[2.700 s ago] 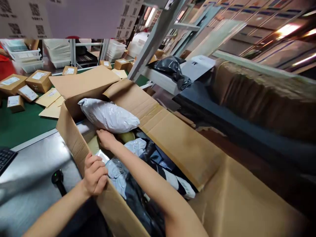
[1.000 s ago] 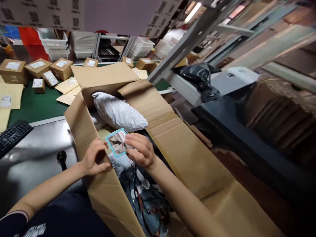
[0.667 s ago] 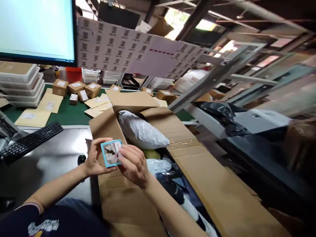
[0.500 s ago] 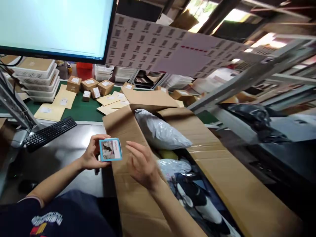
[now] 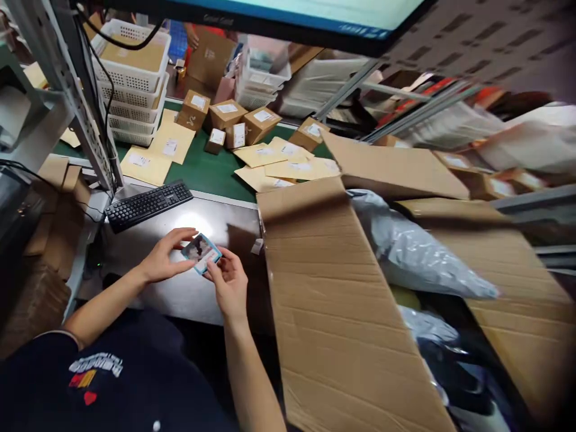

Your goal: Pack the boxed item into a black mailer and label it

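A small blue-edged box (image 5: 202,252) with a dark and pale picture on its top face is between my two hands, above the metal tabletop. My left hand (image 5: 167,257) has its thumb and fingertips at the box's left side and far corner. From the right, my right hand (image 5: 229,281) pinches the near edge, thumb on top and fingers partly hidden beneath. Just right of my hands stands a large open carton (image 5: 333,300) with its flap folded out. Inside it lie a grey plastic bag (image 5: 418,246) and other wrapped goods.
A black keyboard (image 5: 148,205) lies beyond my left hand on the metal table (image 5: 211,219). Past it, a green surface (image 5: 193,174) bears yellow envelopes (image 5: 279,162) and small labelled cartons (image 5: 261,123). White baskets (image 5: 135,78) are stacked at left. A monitor (image 5: 292,24) overhangs the top.
My right hand has moved from over the carton's flap to the box and now grips it. The box has turned and tilted. The view has swung left and down.
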The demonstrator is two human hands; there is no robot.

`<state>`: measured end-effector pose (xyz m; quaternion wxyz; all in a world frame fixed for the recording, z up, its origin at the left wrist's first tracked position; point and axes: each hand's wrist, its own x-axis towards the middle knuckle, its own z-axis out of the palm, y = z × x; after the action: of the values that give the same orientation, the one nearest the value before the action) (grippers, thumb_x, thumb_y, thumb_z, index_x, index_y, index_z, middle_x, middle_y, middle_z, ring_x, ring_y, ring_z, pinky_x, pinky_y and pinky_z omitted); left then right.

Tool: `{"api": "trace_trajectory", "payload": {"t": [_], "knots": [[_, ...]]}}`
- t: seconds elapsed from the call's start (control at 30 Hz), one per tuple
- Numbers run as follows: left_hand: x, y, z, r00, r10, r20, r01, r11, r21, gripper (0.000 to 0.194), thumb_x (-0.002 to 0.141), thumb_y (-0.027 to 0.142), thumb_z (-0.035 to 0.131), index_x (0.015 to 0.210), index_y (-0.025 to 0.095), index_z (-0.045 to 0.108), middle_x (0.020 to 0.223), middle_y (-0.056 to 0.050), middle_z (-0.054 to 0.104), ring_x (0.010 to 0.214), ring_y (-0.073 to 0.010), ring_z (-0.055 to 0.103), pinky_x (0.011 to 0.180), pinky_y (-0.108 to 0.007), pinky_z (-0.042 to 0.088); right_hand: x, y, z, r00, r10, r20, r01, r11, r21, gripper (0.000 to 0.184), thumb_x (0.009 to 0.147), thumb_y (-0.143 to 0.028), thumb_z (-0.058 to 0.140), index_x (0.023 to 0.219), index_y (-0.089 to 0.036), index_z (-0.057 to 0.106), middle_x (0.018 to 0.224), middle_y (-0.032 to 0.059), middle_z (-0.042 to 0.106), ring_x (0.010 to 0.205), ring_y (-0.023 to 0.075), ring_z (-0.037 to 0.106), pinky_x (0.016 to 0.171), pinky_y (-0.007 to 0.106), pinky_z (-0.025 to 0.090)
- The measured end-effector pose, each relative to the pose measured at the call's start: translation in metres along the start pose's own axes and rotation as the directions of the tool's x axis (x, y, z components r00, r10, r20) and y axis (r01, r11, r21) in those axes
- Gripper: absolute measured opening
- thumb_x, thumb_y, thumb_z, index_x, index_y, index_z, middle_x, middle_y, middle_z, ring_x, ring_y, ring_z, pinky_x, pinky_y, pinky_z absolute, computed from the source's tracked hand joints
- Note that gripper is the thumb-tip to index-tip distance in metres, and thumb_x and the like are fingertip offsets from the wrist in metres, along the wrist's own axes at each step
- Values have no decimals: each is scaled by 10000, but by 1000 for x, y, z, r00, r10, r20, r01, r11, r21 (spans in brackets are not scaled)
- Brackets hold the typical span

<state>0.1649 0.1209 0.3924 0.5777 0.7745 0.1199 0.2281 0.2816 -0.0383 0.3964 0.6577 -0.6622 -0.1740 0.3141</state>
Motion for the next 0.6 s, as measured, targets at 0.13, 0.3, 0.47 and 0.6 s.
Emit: {"api": "trace_trajectory", "payload": {"t": [0.13,0.3,0.47,0.6], "knots": [[-17,7,-4,993,-103,-66,121,893,433,530,875,424,729,1363,240,634,1320,-103,712,1194,-299,686,1049,-452,563,-8,31,24,1000,-11,-10,10,997,-77,579,834,-527,733,1291,-221,554,1137,95,701,883,191,727,811,396,663],[-23,14,5,910,-406,-81,354,661,662,656,843,503,726,1411,230,547,1148,-102,769,1009,-356,753,893,-460,603,-16,54,21,997,-10,77,28,970,-240,619,919,-576,585,1389,-176,535,1162,136,725,942,231,736,887,441,634],[-24,3,25,880,-468,-86,402,635,660,695,809,530,721,1363,192,474,996,-105,776,932,-372,762,845,-457,595,-13,64,4,985,-59,164,135,855,-500,617,976,-558,481,1428,-141,529,1185,168,738,952,257,751,900,416,601],[-32,-19,39,870,-474,-133,454,669,588,669,783,514,744,1297,200,454,986,-79,776,899,-325,764,854,-420,579,-8,74,-2,977,-24,212,153,769,-620,618,993,-513,399,1439,-107,529,1148,190,755,949,286,759,880,422,594]]}}
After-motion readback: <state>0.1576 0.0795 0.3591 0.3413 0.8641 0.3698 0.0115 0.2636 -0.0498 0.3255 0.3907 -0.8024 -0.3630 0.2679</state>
